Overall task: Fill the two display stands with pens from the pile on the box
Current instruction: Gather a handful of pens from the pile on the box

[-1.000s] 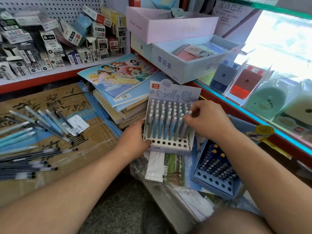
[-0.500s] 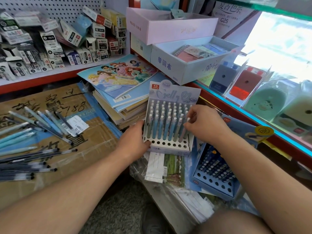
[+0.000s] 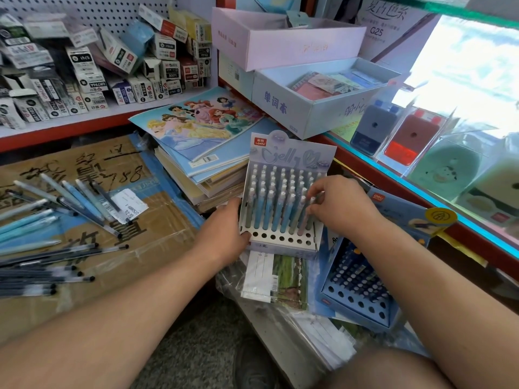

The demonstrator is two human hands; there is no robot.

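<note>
At far left, the loose pens lay in a scattered pile on the flattened cardboard box: pale blue ones farther back, dark ones nearer. A white printed label lay among them on the box.

Right of the box, a stack of notebooks sat with a cartoon-printed cover on top.

The left hand gripped the near left corner of the white display stand, with the thumb on the perforated front and the fingers curled round the side. The stand was tilted back against the notebooks. Its rows held capped pens standing upright, and the nearest row of holes was open.

The right hand was at the right end of the stand's front filled row. Its thumb and fingertips pinched a pale pen that stood in that row. Whether the pen was fully seated could not be told.

Near right of the white stand, the blue display stand lay partly under the right forearm. It held dark blue pens in its far rows and its near holes were open.

At far right, a glass counter ran along the scene.
</note>
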